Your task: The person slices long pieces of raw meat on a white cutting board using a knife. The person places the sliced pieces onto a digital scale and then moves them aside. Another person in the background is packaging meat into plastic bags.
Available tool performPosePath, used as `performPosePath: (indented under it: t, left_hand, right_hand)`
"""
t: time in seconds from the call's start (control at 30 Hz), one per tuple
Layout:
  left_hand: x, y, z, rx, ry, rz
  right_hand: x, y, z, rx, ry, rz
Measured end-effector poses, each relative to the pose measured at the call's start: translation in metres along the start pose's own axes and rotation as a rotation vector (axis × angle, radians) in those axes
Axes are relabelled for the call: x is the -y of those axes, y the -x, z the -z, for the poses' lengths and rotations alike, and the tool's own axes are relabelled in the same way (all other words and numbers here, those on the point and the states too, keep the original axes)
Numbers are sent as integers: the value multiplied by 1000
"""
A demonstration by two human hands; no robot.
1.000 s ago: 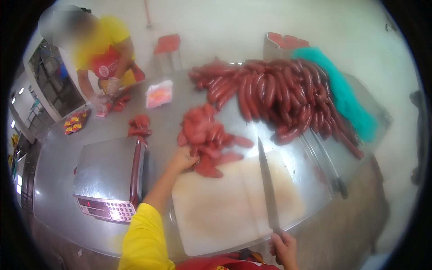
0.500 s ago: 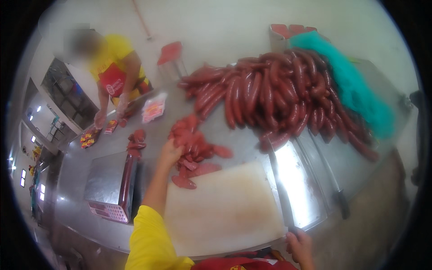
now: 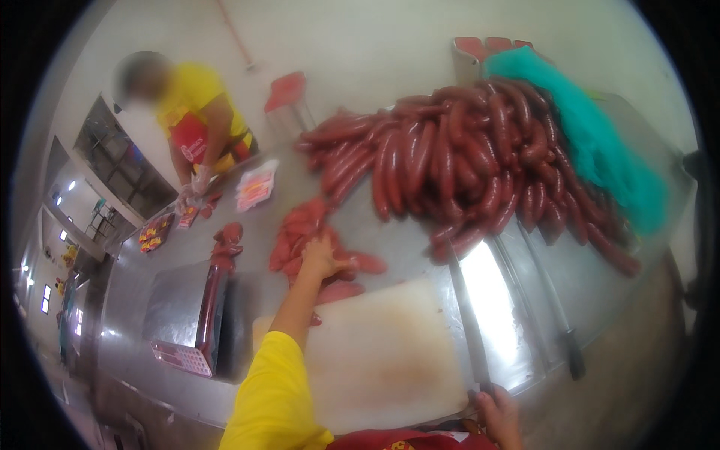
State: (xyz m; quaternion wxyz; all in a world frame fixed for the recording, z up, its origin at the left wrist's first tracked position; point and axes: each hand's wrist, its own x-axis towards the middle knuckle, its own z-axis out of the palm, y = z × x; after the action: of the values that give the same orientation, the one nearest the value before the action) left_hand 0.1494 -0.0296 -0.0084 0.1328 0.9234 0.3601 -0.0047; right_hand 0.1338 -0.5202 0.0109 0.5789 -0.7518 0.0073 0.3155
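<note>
Our left hand (image 3: 321, 257) has slid further into the cut sausage pieces (image 3: 315, 240), fingers spread on them beside the cutting board (image 3: 390, 352).
Our right hand (image 3: 496, 411) grips the knife (image 3: 469, 319) along the board's right edge. A pink-and-white packet (image 3: 256, 186) lies before the co-worker (image 3: 196, 127); small red-yellow packs (image 3: 154, 232) sit left.

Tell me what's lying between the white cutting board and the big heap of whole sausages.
In the head view, the long knife lies along the cutting board's right edge, then bare steel table up to the heap of sausages.
</note>
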Motion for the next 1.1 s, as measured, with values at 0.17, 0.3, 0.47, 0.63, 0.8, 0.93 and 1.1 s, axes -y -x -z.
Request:
performPosePath:
  t: [0.17, 0.3, 0.47, 0.63, 0.8, 0.93, 1.1]
  left_hand:
    - [17, -7, -19, -113, 5, -131]
    - [15, -1, -30, -328, 62, -154]
    - [53, 31, 0, -623, 263, -220]
    - [177, 74, 86, -614, 262, -64]
    - [339, 166, 140, -820, -31, 85]
    - [396, 215, 146, -370, 54, 451]
    - [349, 197, 152, -366, -448, 459]
  right_hand:
    - [2, 6, -7, 56, 56, 163]
    - [4, 20, -11, 118, 244, 131]
    - [-12, 35, -27, -30, 147, 226]
    - [-21, 53, -55, -53, -78, 138]
    - [-24, 88, -99, -50, -32, 188]
    - [-32, 113, -123, -63, -89, 141]
    - [-44, 138, -138, -135, -141, 155]
